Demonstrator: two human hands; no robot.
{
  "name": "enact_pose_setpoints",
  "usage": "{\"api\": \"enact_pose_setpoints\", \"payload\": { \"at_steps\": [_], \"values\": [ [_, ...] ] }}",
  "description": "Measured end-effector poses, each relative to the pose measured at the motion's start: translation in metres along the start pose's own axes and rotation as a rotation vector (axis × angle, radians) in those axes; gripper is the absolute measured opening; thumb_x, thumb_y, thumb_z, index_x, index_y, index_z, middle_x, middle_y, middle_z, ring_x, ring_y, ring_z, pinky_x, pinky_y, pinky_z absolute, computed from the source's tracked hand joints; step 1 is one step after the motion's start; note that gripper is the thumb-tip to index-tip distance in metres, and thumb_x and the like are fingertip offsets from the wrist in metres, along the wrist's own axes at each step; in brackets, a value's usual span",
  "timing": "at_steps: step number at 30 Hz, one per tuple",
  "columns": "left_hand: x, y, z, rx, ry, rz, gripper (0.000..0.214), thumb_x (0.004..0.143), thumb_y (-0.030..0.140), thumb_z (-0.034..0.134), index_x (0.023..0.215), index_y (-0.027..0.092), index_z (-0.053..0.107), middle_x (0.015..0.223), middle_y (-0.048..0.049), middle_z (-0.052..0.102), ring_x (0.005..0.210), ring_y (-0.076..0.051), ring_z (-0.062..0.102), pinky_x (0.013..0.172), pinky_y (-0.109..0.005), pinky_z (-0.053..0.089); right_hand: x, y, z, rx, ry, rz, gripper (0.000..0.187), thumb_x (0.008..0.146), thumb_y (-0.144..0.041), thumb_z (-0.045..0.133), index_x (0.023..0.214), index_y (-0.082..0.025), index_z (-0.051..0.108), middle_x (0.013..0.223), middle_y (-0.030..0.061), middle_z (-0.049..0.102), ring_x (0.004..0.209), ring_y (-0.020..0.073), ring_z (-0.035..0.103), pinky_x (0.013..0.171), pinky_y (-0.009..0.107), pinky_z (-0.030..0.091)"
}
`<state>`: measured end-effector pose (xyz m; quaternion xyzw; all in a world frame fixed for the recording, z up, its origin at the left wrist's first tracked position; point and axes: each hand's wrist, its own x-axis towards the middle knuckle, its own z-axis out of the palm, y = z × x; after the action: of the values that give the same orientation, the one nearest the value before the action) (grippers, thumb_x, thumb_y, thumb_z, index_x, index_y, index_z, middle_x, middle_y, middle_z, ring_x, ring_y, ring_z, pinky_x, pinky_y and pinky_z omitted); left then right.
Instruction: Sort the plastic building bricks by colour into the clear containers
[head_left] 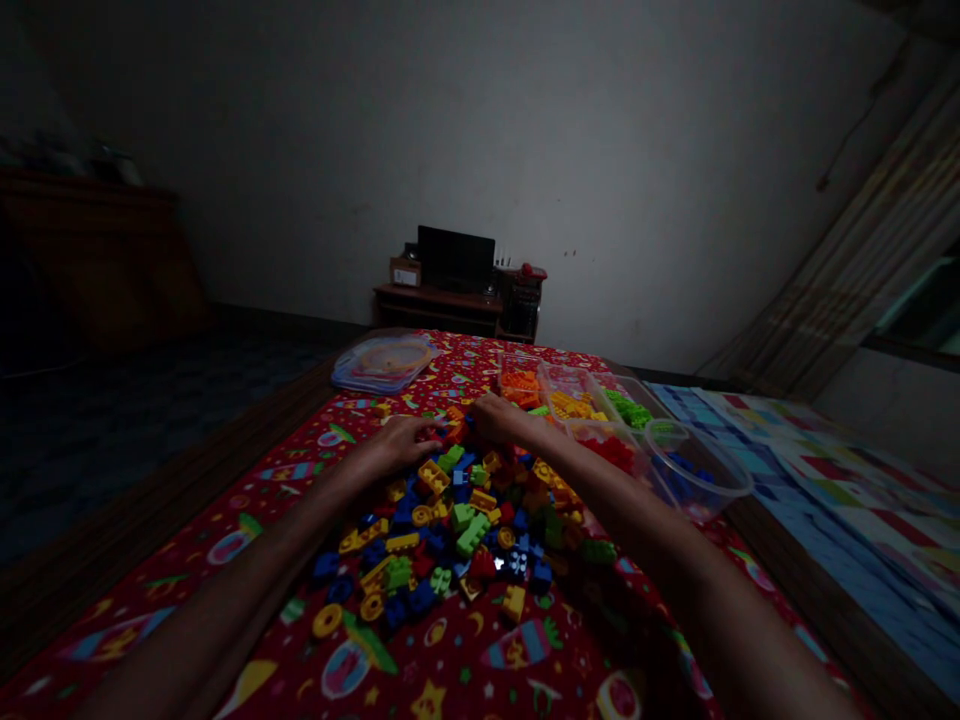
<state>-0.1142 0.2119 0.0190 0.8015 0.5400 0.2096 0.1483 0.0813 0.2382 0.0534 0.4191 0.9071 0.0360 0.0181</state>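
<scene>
Beyond the bricks (pixel 472 534), a box (pixel 406 264) bears an illegibly small white label (pixel 406 277).

At the far edge of the pile (pixel 469 520), the fingers of the right hand (pixel 491 415) are hidden, so what they touch cannot be told. The left hand (pixel 405 443), beside them, has fingertips too dim to show whether they grip a block. The right forearm (pixel 637 520) covers some of the pile's right side. Nearer than the pile, both forearms and the cloth (pixel 322 690) are cut off below. Far left of the pile, objects (pixel 112 160) on the cropped cabinet (pixel 97 265) blur into darkness; beyond the pile, the carton's (pixel 406 272) label is illegibly small.
</scene>
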Motion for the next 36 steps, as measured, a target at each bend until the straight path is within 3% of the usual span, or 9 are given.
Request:
{"api": "enact_pose_setpoints", "payload": {
  "at_steps": [4,8,12,17,21,25,28,31,36],
  "values": [
    [0.004,0.0,-0.002,-0.064,-0.009,-0.046,0.039,0.066,0.032,0.061,0.1,0.018,0.073,0.081,-0.005,0.075,0.075,-0.023,0.067,0.065,-0.025,0.048,-0.016,0.005,-0.007,0.192,0.154,0.047,0.035,0.076,-0.007,0.049,0.106,-0.013,0.066,0.098,0.0109,0.069,0.088,0.0179,0.062,0.074,0.024,0.044],
    [0.002,0.004,-0.004,-0.099,0.004,-0.093,0.037,0.061,0.024,0.061,0.096,0.02,0.074,0.069,-0.0012,0.073,0.067,-0.021,0.066,0.061,-0.025,0.048,-0.036,0.013,-0.007,0.49,0.315,0.117,0.044,0.07,-0.006,0.057,0.113,-0.015,0.064,0.101,0.0075,0.067,0.089,0.0171,0.061,0.078,0.027,0.045],
    [0.001,0.004,-0.005,-0.207,0.038,-0.089,0.031,0.059,0.029,0.064,0.086,0.021,0.074,0.067,-0.0014,0.072,0.07,-0.023,0.067,0.066,-0.029,0.05,-0.057,0.016,0.003,0.859,0.418,0.089,0.042,0.073,-0.009,0.054,0.113,-0.016,0.063,0.098,0.0067,0.066,0.082,0.0146,0.06,0.07,0.025,0.047],
    [0.002,0.011,-0.009,-0.525,0.089,-0.022,0.043,0.052,0.044,0.069,0.086,0.017,0.071,0.087,-0.0063,0.074,0.084,-0.026,0.067,0.075,-0.034,0.052,-0.079,0.008,0.004,1.283,0.366,0.138,0.046,0.071,-0.012,0.052,0.116,-0.019,0.061,0.092,0.0038,0.065,0.079,0.0134,0.059,0.062,0.022,0.047],
    [-0.004,0.032,-0.015,-0.612,0.074,-0.005,0.052,0.054,0.048,0.071,0.096,0.017,0.068,0.092,-0.0067,0.073,0.087,-0.026,0.067,0.076,-0.036,0.053,-0.087,-0.001,-0.006,1.531,0.356,0.143,0.045,0.073,-0.016,0.052,0.117,-0.02,0.058,0.094,0.0036,0.064,0.076,0.0129,0.058,0.066,0.025,0.051],
    [-0.011,0.055,-0.012,-0.642,-0.018,0.03,0.056,0.06,0.05,0.069,0.106,0.018,0.067,0.097,-0.0073,0.072,0.09,-0.026,0.067,0.075,-0.036,0.053,-0.086,-0.007,-0.008,1.516,0.31,0.105,0.05,0.077,-0.015,0.053,0.126,-0.018,0.05,0.091,0.0041,0.065,0.074,0.0126,0.06,0.073,0.029,0.052],
    [-0.014,0.067,-0.005,-0.66,-0.075,0.07,0.06,0.062,0.051,0.068,0.113,0.019,0.064,0.107,-0.008,0.07,0.096,-0.028,0.065,0.076,-0.035,0.053,-0.081,-0.009,-0.003,1.362,0.281,0.136,0.051,0.078,-0.013,0.055,0.129,-0.017,0.048,0.087,0.0036,0.066,0.073,0.013,0.061,0.072,0.029,0.051],
    [-0.015,0.074,-0.001,-0.648,-0.052,0.098,0.062,0.062,0.05,0.068,0.114,0.018,0.063,0.115,-0.009,0.067,0.099,-0.028,0.064,0.078,-0.035,0.053,-0.078,-0.01,0.003,1.188,0.286,0.108,0.053,0.078,-0.011,0.056,0.129,-0.02,0.049,0.09,0.0032,0.068,0.08,0.0154,0.063,0.074,0.029,0.05],
    [-0.013,0.072,0.003,-0.644,-0.001,0.106,0.047,0.064,0.047,0.065,0.099,0.015,0.063,0.094,-0.0069,0.07,0.086,-0.023,0.066,0.076,-0.035,0.053,-0.08,-0.01,0.006,1.105,0.249,-0.015,0.066,0.076,-0.009,0.06,0.137,-0.023,0.04,0.114,0.0064,0.064,0.101,0.0189,0.061,0.079,0.029,0.051]
  ]
}}
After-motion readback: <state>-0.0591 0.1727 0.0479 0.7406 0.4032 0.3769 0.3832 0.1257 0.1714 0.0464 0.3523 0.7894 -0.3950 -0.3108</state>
